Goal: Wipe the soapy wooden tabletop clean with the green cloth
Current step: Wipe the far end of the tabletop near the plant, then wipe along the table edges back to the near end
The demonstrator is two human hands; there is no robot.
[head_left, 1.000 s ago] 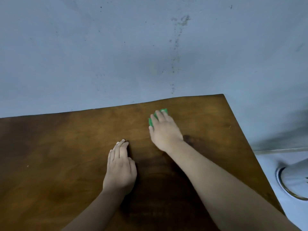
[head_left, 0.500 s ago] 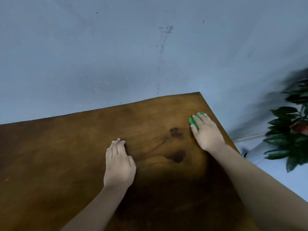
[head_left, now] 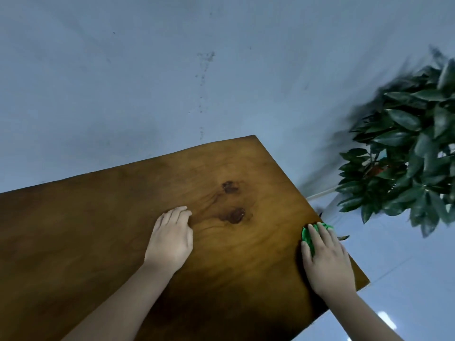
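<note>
The brown wooden tabletop (head_left: 98, 230) fills the lower left, with two dark knots near its middle. My right hand (head_left: 327, 262) lies flat at the table's right edge, pressing down on the bunched green cloth (head_left: 307, 236), which shows only past my fingers and thumb. My left hand (head_left: 171, 238) rests palm down on the wood near the middle, fingers together and holding nothing. No suds show on the wood.
A grey-blue wall (head_left: 172, 82) rises right behind the table's far edge. A leafy green potted plant (head_left: 406, 163) stands on the pale tiled floor (head_left: 398, 267) just beyond the table's right edge.
My right hand has slid the cloth from the table's middle to the right edge and a little nearer to me. The view has swung right, bringing the plant in. My left hand stayed put.
</note>
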